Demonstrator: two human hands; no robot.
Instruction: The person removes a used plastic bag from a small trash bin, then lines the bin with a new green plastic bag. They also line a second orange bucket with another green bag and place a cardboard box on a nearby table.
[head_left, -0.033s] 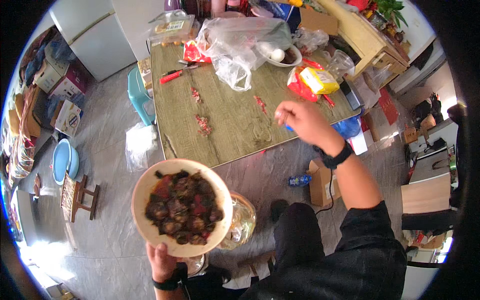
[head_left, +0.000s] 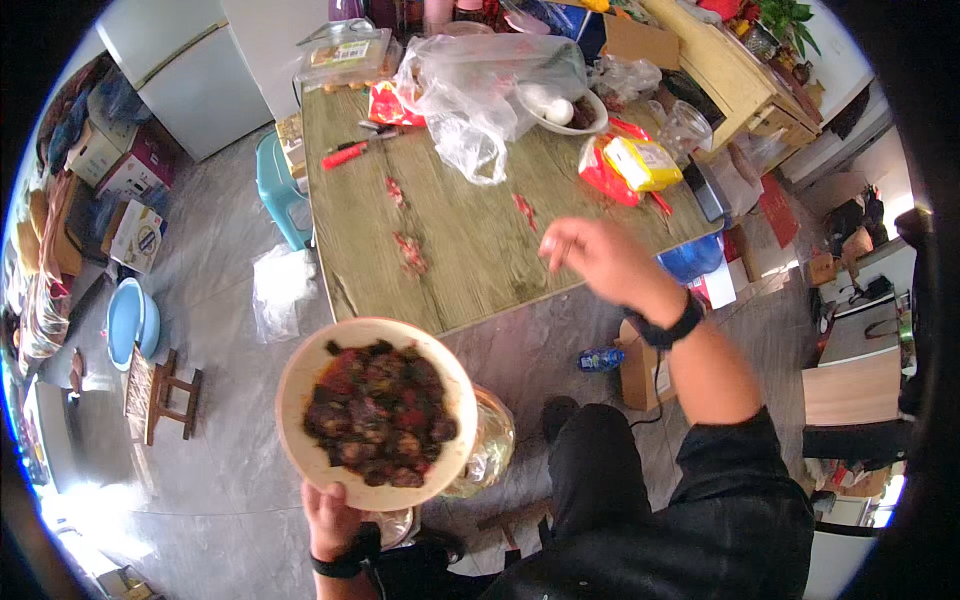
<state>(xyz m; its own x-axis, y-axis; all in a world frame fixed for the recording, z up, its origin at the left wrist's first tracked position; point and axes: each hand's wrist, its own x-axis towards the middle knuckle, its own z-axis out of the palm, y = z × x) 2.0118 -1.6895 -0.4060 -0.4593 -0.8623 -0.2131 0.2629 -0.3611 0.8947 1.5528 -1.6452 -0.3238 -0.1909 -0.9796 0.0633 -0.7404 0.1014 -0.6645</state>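
Note:
My left hand [head_left: 332, 520] grips the near rim of a wide cream-coloured bowl [head_left: 290, 420], thumb on top, and holds it in the air in front of the table [head_left: 460, 270]. Dark, saucy chunks of cooked food [head_left: 380, 415] with red bits fill its middle. Over the table's near right part hovers my right hand [head_left: 600, 265], its fingers loosely bent and apart, with nothing visible in them. Small heaps of reddish scraps [head_left: 410, 255] lie on the tabletop, one [head_left: 525, 210] just left of the right hand.
A red-handled tool [head_left: 345, 154], a clear plastic bag [head_left: 480, 100], a bowl with white eggs [head_left: 592, 118] and a yellow-and-red packet [head_left: 640, 165] occupy the table. A bag-lined bin [head_left: 490, 450] stands below the bowl. A teal stool [head_left: 280, 190] is at the left.
The bowl and my left hand have shifted slightly to the right. My right hand has moved a little left and nearer to me.

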